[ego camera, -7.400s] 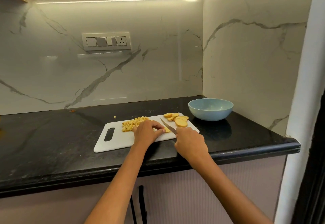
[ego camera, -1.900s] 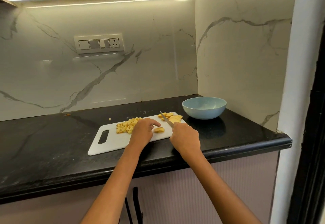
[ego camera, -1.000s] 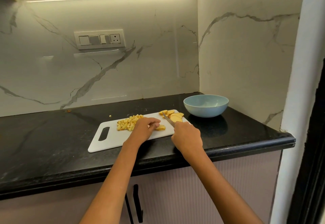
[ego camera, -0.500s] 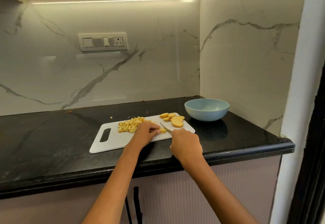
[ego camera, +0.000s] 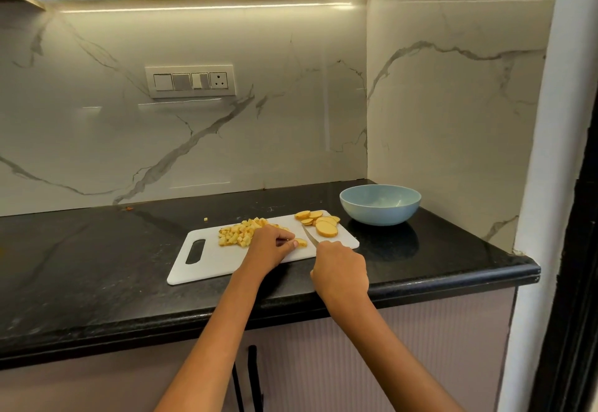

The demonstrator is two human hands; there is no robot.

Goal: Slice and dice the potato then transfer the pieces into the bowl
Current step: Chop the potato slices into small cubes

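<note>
Two bare hands work over a white cutting board (ego camera: 207,261) that lies on the black countertop (ego camera: 81,266), with its handle slot at the far left end, well away from the fingers. Next comes a heap of diced potato (ego camera: 239,233), small yellow cubes which lie on the board just to the left of the left hand's knuckles and partly behind them. One tiny cube (ego camera: 205,218) sits alone on the counter beyond the board. The left hand (ego camera: 270,245) rests on the board with its fingers curled, and the fingertips press down on a potato slice (ego camera: 301,243), of which only the right edge shows past them. Just right of these fingertips is the knife (ego camera: 310,236); its blade points away from the person and slants to the left, close beside the held slice. The right hand (ego camera: 339,271) is closed around the knife handle, which is hidden inside the fist. Beyond the blade tip, further from the fingers, lies a small pile of round potato slices (ego camera: 318,220) on the right end of the board. To the right of this pile a light blue bowl (ego camera: 380,205) stands on the counter, apart from the board, and I see no pieces inside it.
</note>
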